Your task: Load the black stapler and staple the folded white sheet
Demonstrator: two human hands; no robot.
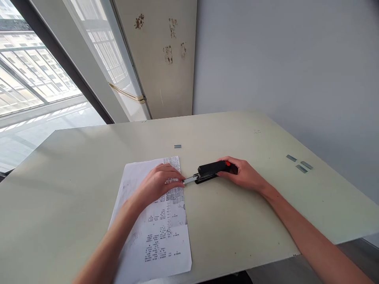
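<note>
My right hand is closed around the rear of a black stapler with a red spot on top, held over the table to the right of the paper. A silver metal slide sticks out of the stapler's left end. The fingertips of my left hand pinch the outer end of this slide. Beneath my left hand and forearm lies a printed sheet of paper, partly covered by them. Whether staples sit in the slide is too small to tell.
A strip of staples lies beyond the paper on the pale table. Three more staple strips lie at the right, near the wall. A worn fridge stands past the far edge, with a window at the left.
</note>
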